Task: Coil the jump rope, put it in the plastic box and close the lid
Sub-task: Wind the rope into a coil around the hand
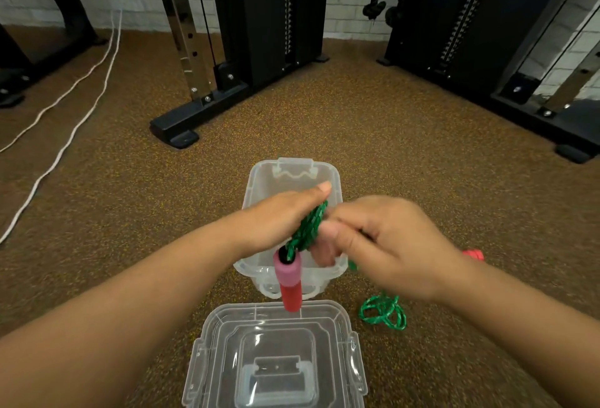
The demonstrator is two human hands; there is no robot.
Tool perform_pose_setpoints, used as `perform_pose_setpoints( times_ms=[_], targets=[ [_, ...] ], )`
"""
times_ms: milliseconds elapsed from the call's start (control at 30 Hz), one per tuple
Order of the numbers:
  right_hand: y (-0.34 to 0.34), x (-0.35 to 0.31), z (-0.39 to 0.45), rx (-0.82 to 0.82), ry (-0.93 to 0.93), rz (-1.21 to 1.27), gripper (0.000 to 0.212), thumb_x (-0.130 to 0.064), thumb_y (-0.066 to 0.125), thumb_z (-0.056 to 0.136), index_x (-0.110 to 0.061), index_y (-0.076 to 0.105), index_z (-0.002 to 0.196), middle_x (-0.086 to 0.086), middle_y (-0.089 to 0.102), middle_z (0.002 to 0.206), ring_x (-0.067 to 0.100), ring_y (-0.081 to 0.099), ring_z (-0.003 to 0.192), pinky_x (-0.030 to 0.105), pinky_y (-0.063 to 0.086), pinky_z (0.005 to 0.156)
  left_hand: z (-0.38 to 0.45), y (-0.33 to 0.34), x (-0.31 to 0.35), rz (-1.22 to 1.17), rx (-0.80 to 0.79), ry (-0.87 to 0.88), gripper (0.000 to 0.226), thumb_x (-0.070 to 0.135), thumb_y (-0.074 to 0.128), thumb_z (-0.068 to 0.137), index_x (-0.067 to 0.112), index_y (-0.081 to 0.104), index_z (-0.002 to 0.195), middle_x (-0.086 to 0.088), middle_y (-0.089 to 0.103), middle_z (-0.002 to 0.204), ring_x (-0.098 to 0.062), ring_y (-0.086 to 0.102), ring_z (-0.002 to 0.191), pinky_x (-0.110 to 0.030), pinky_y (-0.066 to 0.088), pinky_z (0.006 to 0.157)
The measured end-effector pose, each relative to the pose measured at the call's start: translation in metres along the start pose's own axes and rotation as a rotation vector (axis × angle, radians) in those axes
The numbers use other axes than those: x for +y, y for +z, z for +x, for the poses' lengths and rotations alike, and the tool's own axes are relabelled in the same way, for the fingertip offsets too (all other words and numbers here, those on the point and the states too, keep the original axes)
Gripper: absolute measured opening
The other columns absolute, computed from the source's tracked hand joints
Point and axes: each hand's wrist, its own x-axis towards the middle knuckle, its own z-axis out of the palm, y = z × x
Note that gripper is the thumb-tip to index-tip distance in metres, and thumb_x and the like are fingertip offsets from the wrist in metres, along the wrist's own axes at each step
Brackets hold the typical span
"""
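My left hand (285, 216) holds several green loops of the jump rope (308, 229) above the clear plastic box (259, 180), which stands open on the floor. One pink and red handle (289, 277) hangs down from that hand, over the box's near rim. My right hand (386, 245) pinches the rope just right of the loops; it is blurred. Loose green rope (383, 310) lies on the floor below my right wrist. The second red handle (474, 255) peeks out behind that wrist. The clear lid (276, 355) lies flat on the floor in front of the box.
Brown speckled rubber floor (422, 154) all around. Black gym machine frames stand at the back: one base foot (175, 131) left of the box, another (552, 128) at the right. White cables (65, 135) trail across the floor at the left.
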Motion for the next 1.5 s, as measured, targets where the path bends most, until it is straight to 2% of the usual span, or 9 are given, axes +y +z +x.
perform_pose_setpoints(
  times_ms=[267,500,633,800,933,1100,1267,1400,1500],
  targets=[
    [0.006,0.053,0.011,0.008,0.446,0.578,0.043,-0.054,0.043,0.09,-0.025,0.057,0.062,-0.004,0.044,0.051,0.016,0.043,0.054,0.03,0.035,0.058,0.003,-0.005,0.001,-0.075,-0.133,0.018,0.046,0.052,0.043,0.09,0.019,0.045,0.058,0.004,0.032,0.039,-0.013,0.032,0.038,-0.024,0.047,0.064],
    [0.023,0.065,-0.006,-0.19,0.495,0.831,0.023,-0.036,0.053,0.091,-0.024,0.073,0.096,0.0,0.075,0.097,0.009,0.067,0.1,0.027,0.042,0.098,0.005,-0.015,-0.006,-0.33,-0.039,0.039,0.044,0.048,0.04,0.088,0.021,0.039,0.053,0.007,0.027,0.035,-0.012,0.025,0.035,-0.024,0.044,0.055],
    [0.031,0.065,-0.013,-0.257,0.474,0.796,0.025,-0.011,0.059,0.09,-0.022,0.066,0.111,-0.006,0.074,0.097,0.001,0.064,0.098,0.018,0.047,0.089,0.007,-0.019,-0.006,-0.426,0.025,0.042,0.048,0.043,0.038,0.092,0.023,0.039,0.049,0.009,0.026,0.031,-0.009,0.024,0.031,-0.024,0.042,0.051],
    [0.05,0.074,-0.028,0.073,0.679,1.21,0.026,-0.021,0.06,0.08,-0.013,0.072,0.102,0.01,0.075,0.086,0.025,0.07,0.088,0.038,0.053,0.089,0.007,-0.018,-0.006,-0.425,0.025,0.042,0.049,0.04,0.036,0.095,0.022,0.039,0.05,0.008,0.026,0.032,-0.009,0.024,0.031,-0.024,0.04,0.051],
    [0.067,0.086,-0.039,0.181,0.89,1.407,0.023,-0.021,0.055,0.089,-0.008,0.068,0.103,0.012,0.073,0.081,0.022,0.07,0.069,0.031,0.06,0.067,0.006,-0.017,-0.004,-0.42,0.029,0.055,0.049,0.039,0.036,0.095,0.022,0.039,0.05,0.008,0.026,0.032,-0.009,0.024,0.032,-0.024,0.041,0.05],
    [0.077,0.103,-0.052,0.089,1.193,1.102,0.028,-0.021,0.05,0.096,-0.007,0.06,0.118,0.009,0.076,0.081,0.022,0.073,0.074,0.034,0.059,0.068,0.004,-0.02,0.0,-0.407,0.017,0.058,0.048,0.041,0.037,0.094,0.022,0.039,0.05,0.008,0.026,0.032,-0.011,0.023,0.033,-0.025,0.041,0.051],
    [0.051,0.08,-0.027,0.043,0.895,0.504,0.037,-0.034,0.048,0.097,-0.027,0.05,0.133,-0.009,0.057,0.123,0.021,0.059,0.11,0.035,0.048,0.091,0.004,-0.009,-0.003,-0.32,-0.05,0.007,0.047,0.045,0.038,0.093,0.023,0.039,0.052,0.006,0.027,0.036,-0.013,0.022,0.038,-0.022,0.043,0.054],
    [0.037,0.057,-0.006,0.134,0.53,0.738,0.028,-0.043,0.043,0.094,-0.047,0.061,0.115,-0.021,0.06,0.127,0.001,0.049,0.126,0.03,0.035,0.108,0.006,-0.008,0.0,-0.345,-0.082,0.019,0.045,0.047,0.04,0.09,0.022,0.039,0.053,0.007,0.027,0.035,-0.013,0.023,0.037,-0.023,0.042,0.054],
    [0.041,0.044,0.001,0.066,0.426,0.872,0.025,-0.029,0.044,0.098,-0.031,0.061,0.115,-0.007,0.067,0.116,0.004,0.056,0.117,0.021,0.039,0.103,0.006,-0.007,0.0,-0.389,-0.089,0.021,0.046,0.046,0.038,0.091,0.022,0.04,0.052,0.008,0.026,0.034,-0.011,0.024,0.035,-0.023,0.043,0.052]
  ],
)
